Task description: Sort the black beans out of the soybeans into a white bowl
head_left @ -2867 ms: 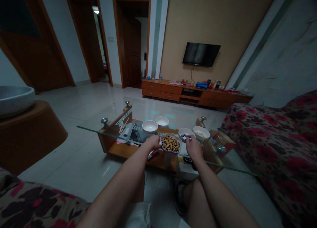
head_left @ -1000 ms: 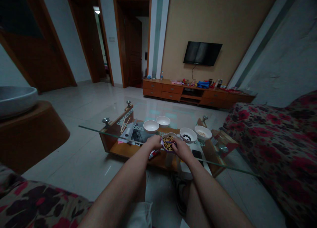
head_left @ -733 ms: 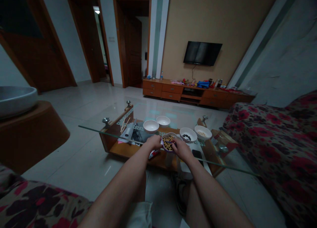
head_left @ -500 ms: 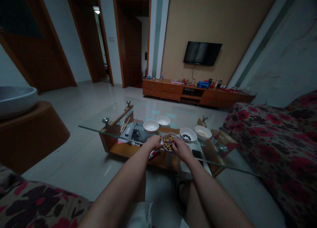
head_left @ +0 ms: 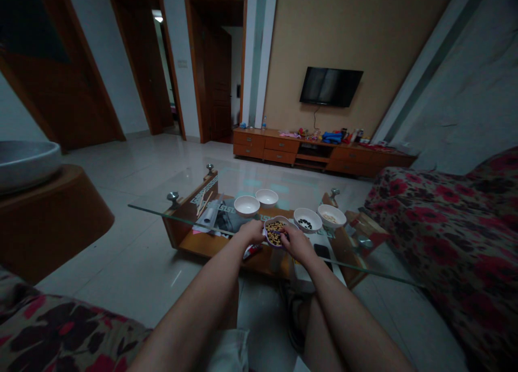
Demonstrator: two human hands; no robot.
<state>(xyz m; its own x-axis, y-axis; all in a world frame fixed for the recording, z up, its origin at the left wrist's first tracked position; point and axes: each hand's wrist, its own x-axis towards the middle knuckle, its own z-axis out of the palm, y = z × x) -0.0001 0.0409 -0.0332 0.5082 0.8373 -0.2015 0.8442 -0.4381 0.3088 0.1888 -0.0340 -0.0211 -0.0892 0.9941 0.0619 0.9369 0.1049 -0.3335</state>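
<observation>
Your left hand [head_left: 251, 232] clasps the rim of a small purple-rimmed bowl [head_left: 272, 238], while your right hand [head_left: 297, 244] stands narrowed at the bowl's far side, fingers among the mixed beans [head_left: 275, 233]; whether they pinch any is too small to tell. The bowl sits between your hands, over the glass coffee table [head_left: 149, 212]. Just beyond lie a white bowl of dark beans [head_left: 307, 219] and a white bowl of pale grains [head_left: 332, 217]; two further white bowls [head_left: 246, 205] stand to the left
</observation>
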